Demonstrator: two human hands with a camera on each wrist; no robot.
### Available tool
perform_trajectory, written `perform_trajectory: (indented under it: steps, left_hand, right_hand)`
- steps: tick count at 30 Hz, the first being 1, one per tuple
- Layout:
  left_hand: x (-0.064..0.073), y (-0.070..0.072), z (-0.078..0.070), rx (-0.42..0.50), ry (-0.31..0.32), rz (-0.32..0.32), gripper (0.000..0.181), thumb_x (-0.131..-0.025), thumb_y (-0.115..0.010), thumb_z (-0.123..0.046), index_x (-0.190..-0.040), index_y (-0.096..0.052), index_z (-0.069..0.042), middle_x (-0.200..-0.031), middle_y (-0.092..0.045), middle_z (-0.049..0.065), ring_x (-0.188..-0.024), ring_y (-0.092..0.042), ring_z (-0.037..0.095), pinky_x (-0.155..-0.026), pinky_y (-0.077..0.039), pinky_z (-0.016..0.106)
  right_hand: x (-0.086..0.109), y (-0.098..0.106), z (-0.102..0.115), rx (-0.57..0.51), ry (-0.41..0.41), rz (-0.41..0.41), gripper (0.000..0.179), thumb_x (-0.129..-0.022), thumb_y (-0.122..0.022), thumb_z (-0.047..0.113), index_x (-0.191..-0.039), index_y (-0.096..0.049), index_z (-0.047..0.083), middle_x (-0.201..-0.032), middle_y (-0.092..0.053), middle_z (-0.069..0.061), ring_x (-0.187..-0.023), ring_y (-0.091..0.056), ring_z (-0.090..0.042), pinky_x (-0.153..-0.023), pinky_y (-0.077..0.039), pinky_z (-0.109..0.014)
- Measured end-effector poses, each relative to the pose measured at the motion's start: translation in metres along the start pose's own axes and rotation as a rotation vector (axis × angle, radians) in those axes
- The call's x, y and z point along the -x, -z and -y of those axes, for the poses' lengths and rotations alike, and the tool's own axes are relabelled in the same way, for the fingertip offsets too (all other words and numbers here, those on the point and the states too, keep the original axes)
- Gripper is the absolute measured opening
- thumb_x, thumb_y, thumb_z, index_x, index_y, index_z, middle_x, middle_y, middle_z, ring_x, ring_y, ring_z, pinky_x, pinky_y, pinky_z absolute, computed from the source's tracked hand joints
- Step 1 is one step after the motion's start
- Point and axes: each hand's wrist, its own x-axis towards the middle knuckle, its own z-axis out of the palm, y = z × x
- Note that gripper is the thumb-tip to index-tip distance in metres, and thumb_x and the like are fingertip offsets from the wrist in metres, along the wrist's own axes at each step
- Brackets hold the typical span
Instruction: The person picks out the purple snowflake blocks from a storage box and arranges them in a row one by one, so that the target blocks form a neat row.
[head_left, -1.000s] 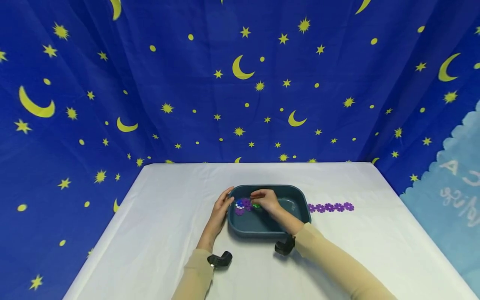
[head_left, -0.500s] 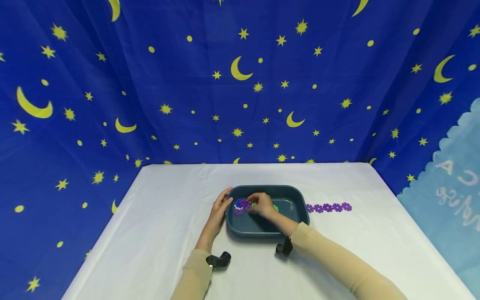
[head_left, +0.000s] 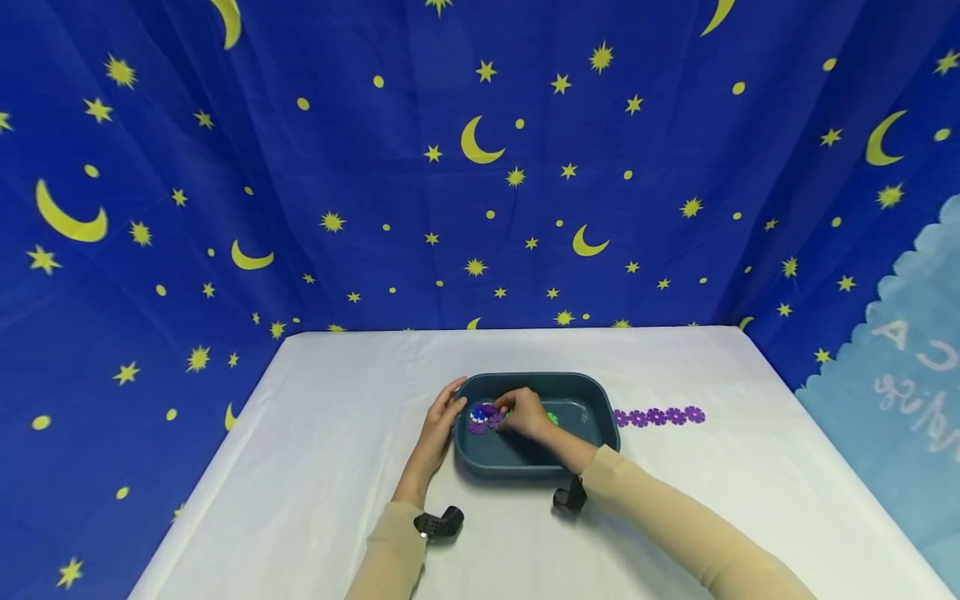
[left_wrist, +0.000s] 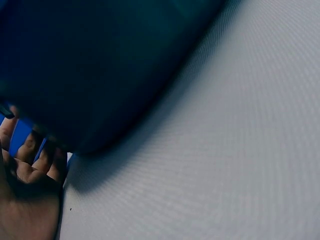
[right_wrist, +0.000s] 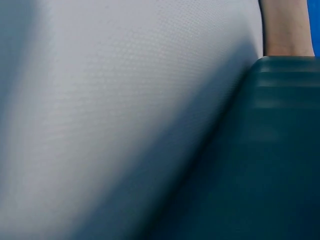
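Note:
In the head view a dark teal plastic tub (head_left: 525,465) stands on the white table. Against its outer left wall and rim lies my left hand (head_left: 437,425), fingers extended along the far left corner. Inside the tub, my right hand (head_left: 523,414) reaches to the left part, its bent fingers pinching at a purple snowflake disc (head_left: 494,422); the fingers partly hide it. Beside it lie a blue and white disc (head_left: 478,413) and another purple disc (head_left: 477,428). A green disc (head_left: 552,417) shows behind the right hand. The left wrist view shows my left fingers (left_wrist: 42,155) at the tub's wall.
To the right of the tub, a row of several joined purple snowflake discs (head_left: 660,416) lies on the white tablecloth (head_left: 300,467). A blue curtain (head_left: 420,192) with moons and stars surrounds the table. Each wrist wears a black camera (head_left: 441,522).
My right hand has moved left and slightly down inside the tub, from over the green discs to the purple ones. A green disc has come into sight behind it. My left hand keeps its place.

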Motion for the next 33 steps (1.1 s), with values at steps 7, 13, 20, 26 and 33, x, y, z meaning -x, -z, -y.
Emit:
perform_trajectory:
  steps: [7,13,20,26,33]
  left_hand:
    - [0.000,0.002,-0.001,0.003,0.000,0.023,0.047,-0.100,-0.046,-0.015,-0.145,-0.038,-0.007,-0.143,-0.040,0.017,-0.123,-0.040,0.021,-0.099,-0.036,0.030]
    - [0.000,0.001,-0.002,-0.005,-0.009,0.016,0.046,-0.099,-0.047,-0.015,-0.144,-0.039,-0.007,-0.136,-0.045,0.015,-0.114,-0.044,0.013,-0.096,-0.037,0.026]
    - [0.000,0.000,-0.001,-0.020,-0.015,-0.003,0.045,-0.099,-0.048,-0.014,-0.142,-0.041,-0.004,-0.135,-0.046,0.013,-0.114,-0.043,0.012,-0.098,-0.036,0.030]
    - [-0.001,0.000,0.000,0.016,-0.006,0.010,0.047,-0.099,-0.048,-0.014,-0.143,-0.039,-0.004,-0.153,-0.031,0.017,-0.140,-0.026,0.028,-0.115,-0.021,0.047]
    - [-0.001,0.001,-0.001,0.022,0.005,-0.003,0.046,-0.098,-0.050,-0.016,-0.143,-0.042,-0.007,-0.153,-0.032,0.015,-0.140,-0.025,0.028,-0.115,-0.019,0.048]
  right_hand:
    - [-0.001,0.006,0.002,-0.164,-0.096,0.038,0.022,-0.071,-0.073,-0.010,-0.093,-0.069,-0.012,-0.066,-0.062,-0.005,-0.059,-0.049,-0.005,-0.055,-0.044,-0.017]
    - [0.000,0.015,0.006,-0.331,-0.219,0.025,0.023,-0.078,-0.067,-0.006,-0.100,-0.067,-0.014,-0.068,-0.064,-0.001,-0.060,-0.055,-0.004,-0.060,-0.052,-0.023]
    - [0.003,0.028,0.003,-0.399,-0.222,-0.046,0.027,-0.081,-0.066,-0.009,-0.106,-0.063,-0.017,-0.077,-0.072,-0.010,-0.064,-0.061,-0.002,-0.068,-0.057,-0.027]
    - [0.007,0.049,-0.002,-0.438,-0.253,-0.097,0.030,-0.084,-0.063,-0.007,-0.113,-0.060,-0.016,-0.084,-0.073,-0.011,-0.069,-0.064,-0.003,-0.072,-0.057,-0.028]
    - [0.013,0.070,-0.010,-0.511,-0.199,-0.140,0.034,-0.084,-0.062,-0.008,-0.117,-0.056,-0.018,-0.081,-0.072,-0.002,-0.069,-0.065,0.000,-0.070,-0.056,-0.023]
